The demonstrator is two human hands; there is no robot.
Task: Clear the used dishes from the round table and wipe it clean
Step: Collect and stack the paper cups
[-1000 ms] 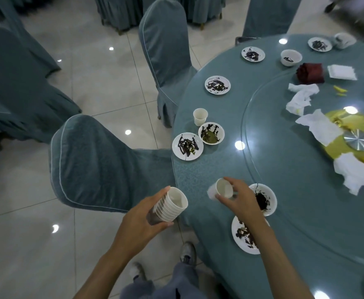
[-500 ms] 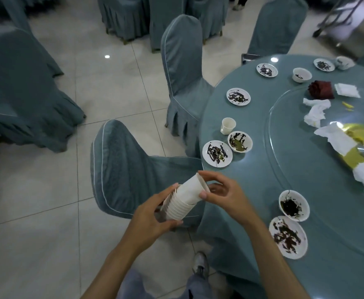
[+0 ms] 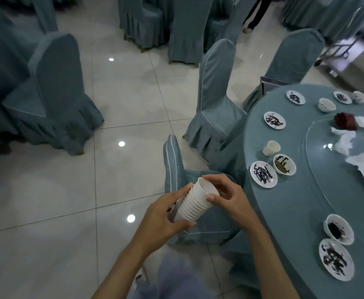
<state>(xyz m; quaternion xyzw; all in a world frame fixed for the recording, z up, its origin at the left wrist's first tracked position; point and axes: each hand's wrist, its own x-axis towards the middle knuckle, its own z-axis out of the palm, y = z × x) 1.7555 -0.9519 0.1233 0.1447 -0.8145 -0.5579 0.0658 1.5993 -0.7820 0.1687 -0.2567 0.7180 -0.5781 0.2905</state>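
Two hands clasp one stack of white cups (image 3: 195, 203). The left hand (image 3: 163, 214) wraps its lower end and the right hand (image 3: 230, 199) pinches the top rim. It is held tilted over the near chair (image 3: 172, 160), just left of the round table (image 3: 295, 212). The cups look light and crushable, so I'd grip round the nested rims. A second ago the right hand held a lone cup over the table, and that cup now tops the stack. A loose cup (image 3: 271, 147), saucer (image 3: 263, 174) and bowl (image 3: 284, 164) wait farther along.

Covered chair (image 3: 173, 162) crowds round table (image 3: 261, 214) edge; bare cloth between plate (image 3: 263, 174) and bowl (image 3: 338, 229).
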